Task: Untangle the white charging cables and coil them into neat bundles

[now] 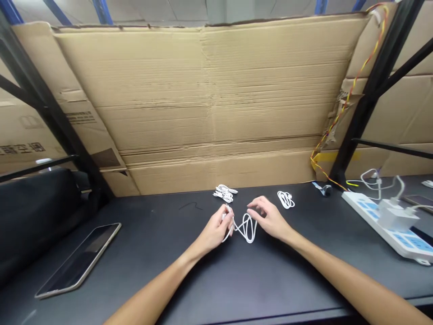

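Two hands work one cable (246, 221) above the bench (237, 284), just in front of the bundles (225, 193). Left hand (214, 228): fingers closed on the cable, near what appears to be its end. Right hand (269, 220), in front of the bundles and to their right: fingers parted in a curve beside the cable's loops; whether they touch it cannot be told. Hazards, as judged: the crossed loops may spread or knot if the left fingers pull before the right ones gather them; a slack pinch could let the strand slip. Swinging far back could tangle the cable with the bundles, which lie close. Limits: cardboard (203, 99) rises just behind the bundles and stops rearward travel; to their right lie a coil (286, 200) and, well apart, the power strip (368, 208). Wider room runs left of the bundles, toward the tablet (79, 262), and forward of them to the bench's front edge.
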Demonstrator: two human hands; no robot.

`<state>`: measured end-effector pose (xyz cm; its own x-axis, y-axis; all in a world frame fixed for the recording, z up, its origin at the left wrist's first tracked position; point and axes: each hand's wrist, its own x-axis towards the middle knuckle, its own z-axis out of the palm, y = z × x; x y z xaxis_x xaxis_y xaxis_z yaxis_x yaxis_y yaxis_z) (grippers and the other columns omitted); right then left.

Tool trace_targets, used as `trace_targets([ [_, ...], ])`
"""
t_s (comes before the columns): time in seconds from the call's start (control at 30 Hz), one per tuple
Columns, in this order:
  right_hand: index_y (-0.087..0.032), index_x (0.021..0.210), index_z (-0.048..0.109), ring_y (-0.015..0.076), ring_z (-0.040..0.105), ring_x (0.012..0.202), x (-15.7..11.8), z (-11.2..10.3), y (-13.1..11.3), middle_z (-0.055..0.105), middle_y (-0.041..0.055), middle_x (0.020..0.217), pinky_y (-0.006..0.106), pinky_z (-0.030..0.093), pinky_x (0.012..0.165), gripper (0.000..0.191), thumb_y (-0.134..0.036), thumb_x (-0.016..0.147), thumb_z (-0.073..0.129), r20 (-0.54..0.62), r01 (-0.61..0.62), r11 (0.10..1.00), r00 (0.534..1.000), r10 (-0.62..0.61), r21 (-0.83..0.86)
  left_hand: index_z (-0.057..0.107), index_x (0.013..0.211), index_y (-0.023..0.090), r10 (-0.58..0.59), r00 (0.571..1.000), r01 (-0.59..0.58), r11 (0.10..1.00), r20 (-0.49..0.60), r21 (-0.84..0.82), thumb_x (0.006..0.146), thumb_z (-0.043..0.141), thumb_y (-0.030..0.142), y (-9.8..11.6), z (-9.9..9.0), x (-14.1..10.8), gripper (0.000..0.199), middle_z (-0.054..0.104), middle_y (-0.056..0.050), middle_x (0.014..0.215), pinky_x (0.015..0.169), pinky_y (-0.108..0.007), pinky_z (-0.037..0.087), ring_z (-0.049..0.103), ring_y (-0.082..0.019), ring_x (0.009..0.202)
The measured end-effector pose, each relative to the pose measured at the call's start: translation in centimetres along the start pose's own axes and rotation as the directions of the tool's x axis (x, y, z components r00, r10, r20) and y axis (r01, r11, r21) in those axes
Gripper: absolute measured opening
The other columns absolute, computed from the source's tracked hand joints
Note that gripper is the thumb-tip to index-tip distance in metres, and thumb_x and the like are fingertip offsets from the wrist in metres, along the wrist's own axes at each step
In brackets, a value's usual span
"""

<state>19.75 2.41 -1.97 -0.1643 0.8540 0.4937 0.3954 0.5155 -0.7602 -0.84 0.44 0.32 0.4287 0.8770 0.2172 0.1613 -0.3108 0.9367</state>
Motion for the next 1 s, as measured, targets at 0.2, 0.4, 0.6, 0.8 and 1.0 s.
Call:
trace_targets([
  [0.2, -0.020, 0.086, 0.061, 0.0143, 0.058, 0.059, -1.6, 2.0, -3.2, 0.064, 0.0016, 0.071, 0.025, 0.043, 0.054, 0.024, -0.043, 0.080, 0.060, 0.300, -0.030, 0.986, 0.954, -0.022, 0.165, 0.048, 0.091, 0.019, -0.007, 0.986, 0.008, 1.000, 0.166, -0.008, 0.092, 0.038, 0.046, 0.5, 0.4, -0.6, 0.030, 0.060, 0.000, 0.071, 0.064, -0.025, 0.044, 0.058, -0.013, 0.065],
  [0.4, -0.017, 0.074, 0.059, 0.0094, 0.051, 0.041, -0.9, 1.3, -2.4, 0.061, 0.0002, 0.057, 0.020, 0.036, 0.039, 0.037, -0.052, 0.082, 0.052, 0.294, -0.250, 0.919, 0.943, 0.159, 0.305, 0.049, 0.093, 0.016, -0.010, 0.984, 0.021, 0.998, 0.180, -0.057, 0.092, 0.037, 0.046, 0.2, -0.1, -0.1, 0.032, 0.067, -0.009, 0.087, 0.066, -0.027, 0.047, 0.065, -0.017, 0.078],
  [0.6, -0.017, 0.079, 0.055, 0.0053, 0.038, 0.036, 1.3, -2.8, -1.2, 0.051, -0.0048, 0.051, 0.017, 0.023, 0.032, 0.033, -0.048, 0.075, 0.063, 0.278, -0.401, 0.736, 0.915, 0.293, 0.545, 0.046, 0.085, 0.018, -0.062, 0.936, 0.021, 0.992, -0.345, -0.121, 0.087, 0.045, 0.049, -0.8, -4.5, 1.4, 0.031, 0.050, 0.007, 0.047, 0.034, -0.016, 0.027, 0.040, -0.007, 0.033],
  [0.8, -0.017, 0.073, 0.057, 0.0025, 0.030, 0.036, 2.9, -8.8, 2.1, 0.037, -0.0090, 0.047, 0.015, 0.018, 0.029, 0.024, -0.028, 0.064, 0.075, 0.012, -0.267, 0.541, 0.904, 0.428, 0.798, 0.046, 0.077, 0.017, -0.119, 0.817, -0.132, 0.914, -0.565, -0.384, 0.086, 0.053, 0.038, -0.8, -8.8, 2.0, 0.023, 0.030, 0.012, 0.040, 0.033, -0.014, 0.016, 0.020, -0.003, 0.029],
  [1.0, -0.018, 0.082, 0.064, 0.0156, 0.065, 0.078, 3.2, -10.4, 2.3, 0.068, 0.0039, 0.081, 0.019, 0.048, 0.051, 0.029, -0.023, 0.058, 0.080, -0.251, -0.027, 0.642, 0.908, 0.337, 0.766, 0.052, 0.084, 0.015, -0.049, 0.906, -0.148, 0.894, -0.421, -0.423, 0.078, 0.064, 0.037, 0.4, -8.6, 1.8, 0.026, 0.052, 0.004, 0.059, 0.043, -0.018, 0.036, 0.046, -0.007, 0.044],
])
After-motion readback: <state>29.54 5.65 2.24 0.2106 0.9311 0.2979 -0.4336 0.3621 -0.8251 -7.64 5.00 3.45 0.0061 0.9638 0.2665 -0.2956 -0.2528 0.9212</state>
